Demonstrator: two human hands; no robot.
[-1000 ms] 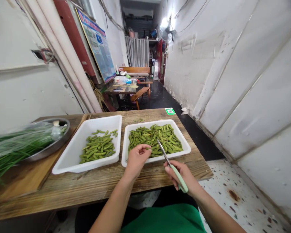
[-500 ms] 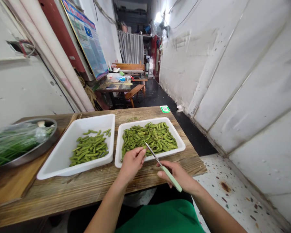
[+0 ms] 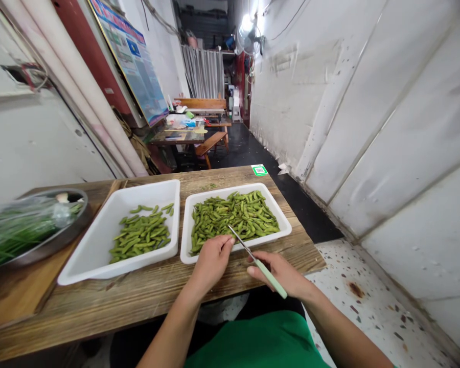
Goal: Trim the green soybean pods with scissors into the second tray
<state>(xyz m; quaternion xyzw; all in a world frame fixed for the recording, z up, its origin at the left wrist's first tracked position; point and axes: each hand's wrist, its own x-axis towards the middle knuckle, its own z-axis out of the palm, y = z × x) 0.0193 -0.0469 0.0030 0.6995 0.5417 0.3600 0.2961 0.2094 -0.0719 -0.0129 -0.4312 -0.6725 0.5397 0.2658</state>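
My right hand (image 3: 278,271) is closed around a pair of scissors (image 3: 270,278) with a pale green handle. Its narrow metal blades point up and left over the near rim of the right white tray (image 3: 285,231). Just left of the blade tips, my left hand (image 3: 214,258) pinches a green edamame pod, mostly hidden by the fingers. Many edamame pods (image 3: 237,214) fill that right tray. A deeper white tray (image 3: 88,255) on the left holds a smaller heap of pods (image 3: 141,235).
Both trays stand on a wooden table (image 3: 145,301). At far left, a metal basin (image 3: 82,214) holds bagged green vegetables (image 3: 23,230) beside a wooden board (image 3: 26,294). A green QR-code card (image 3: 259,170) lies at the far corner. Behind are another table (image 3: 176,135) and a bench (image 3: 212,143).
My left hand has turned so that its back shows more, its fingertips still near the blade tips. The right hand with the scissors has barely moved. The view shifts slightly.
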